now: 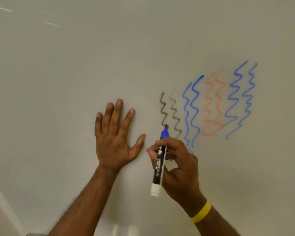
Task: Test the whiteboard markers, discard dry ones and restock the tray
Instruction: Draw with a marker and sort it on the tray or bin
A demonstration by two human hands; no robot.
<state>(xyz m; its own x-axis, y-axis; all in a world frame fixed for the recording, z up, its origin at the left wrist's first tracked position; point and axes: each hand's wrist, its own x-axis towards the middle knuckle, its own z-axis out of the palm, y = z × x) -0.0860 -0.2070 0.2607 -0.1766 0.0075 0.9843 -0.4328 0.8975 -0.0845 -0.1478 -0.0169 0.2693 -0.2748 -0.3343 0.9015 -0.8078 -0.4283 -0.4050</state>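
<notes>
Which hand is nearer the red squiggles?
Right. The right hand, gripping the marker, sits below and left of the red squiggles; the left hand lies flat on the board farther left.

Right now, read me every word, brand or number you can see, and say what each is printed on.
"mlin": on the marker barrel, its first letters hidden by the right hand.
"WHITEBOARD": lower on the same barrel.
A smaller line beside it: too blurred to read.
The whiteboard and the yellow wristband show no words or numbers.
</notes>
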